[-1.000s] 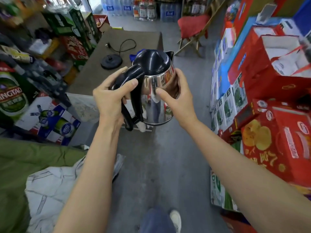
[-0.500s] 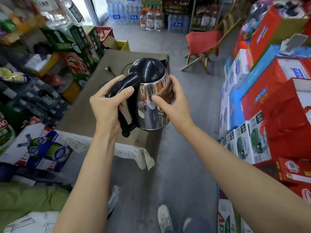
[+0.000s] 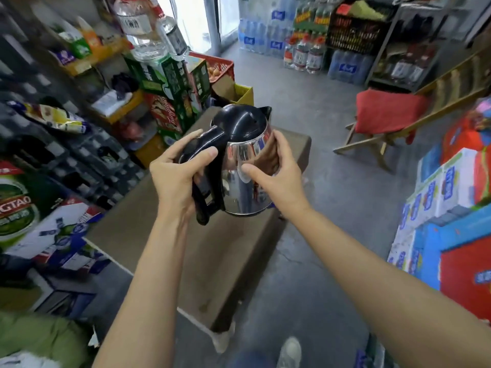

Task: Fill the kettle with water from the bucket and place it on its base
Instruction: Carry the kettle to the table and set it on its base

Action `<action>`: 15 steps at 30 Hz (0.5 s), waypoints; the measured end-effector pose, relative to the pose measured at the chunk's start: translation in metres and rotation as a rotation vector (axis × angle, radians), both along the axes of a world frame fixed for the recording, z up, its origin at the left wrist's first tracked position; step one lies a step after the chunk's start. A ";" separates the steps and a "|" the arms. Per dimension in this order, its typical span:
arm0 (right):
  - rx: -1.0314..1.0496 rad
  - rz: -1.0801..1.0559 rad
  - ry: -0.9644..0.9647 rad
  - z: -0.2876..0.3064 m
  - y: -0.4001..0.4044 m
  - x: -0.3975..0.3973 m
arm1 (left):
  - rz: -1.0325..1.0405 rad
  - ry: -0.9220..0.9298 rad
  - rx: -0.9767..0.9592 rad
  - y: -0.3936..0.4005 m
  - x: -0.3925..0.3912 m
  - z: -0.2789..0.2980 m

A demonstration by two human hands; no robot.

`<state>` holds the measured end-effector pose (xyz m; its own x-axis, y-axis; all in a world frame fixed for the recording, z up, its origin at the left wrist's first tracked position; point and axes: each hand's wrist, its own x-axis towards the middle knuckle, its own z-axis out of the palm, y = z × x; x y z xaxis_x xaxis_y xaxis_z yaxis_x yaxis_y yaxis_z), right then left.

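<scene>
A steel kettle with a black lid and black handle is held upright in the air above a brown table. My left hand is wrapped around the black handle, thumb on top. My right hand cups the shiny body on its right side, thumb across the front. The lid is closed. The kettle hides the table's far part, so its base is out of sight. No bucket is in view.
Stacked drink cartons and crates line the left side. Red and blue boxes stand on the right. A wooden folding chair with a red cushion sits on the grey floor beyond. Bottled water packs stand at the back.
I have stepped forward: the table has come nearer and lies under the kettle. The black base with its cord, seen earlier on the table, is now hidden. Both hands keep the same grip.
</scene>
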<state>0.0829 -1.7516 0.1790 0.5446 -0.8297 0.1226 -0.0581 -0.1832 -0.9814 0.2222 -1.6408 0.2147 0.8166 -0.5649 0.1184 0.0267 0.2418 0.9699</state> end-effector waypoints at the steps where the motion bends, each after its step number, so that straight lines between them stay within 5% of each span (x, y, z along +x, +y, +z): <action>1: 0.003 0.023 -0.005 0.001 -0.014 0.006 | 0.019 0.009 -0.009 -0.011 0.005 -0.002; 15: -0.028 0.335 0.090 -0.013 -0.164 0.127 | 0.322 0.024 0.017 -0.122 0.083 -0.005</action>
<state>0.2095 -1.9155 0.1661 0.7956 -0.6002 0.0823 -0.0762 -0.2338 -0.9693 0.3052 -1.7623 0.2101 0.9563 -0.2785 0.0894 -0.0253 0.2256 0.9739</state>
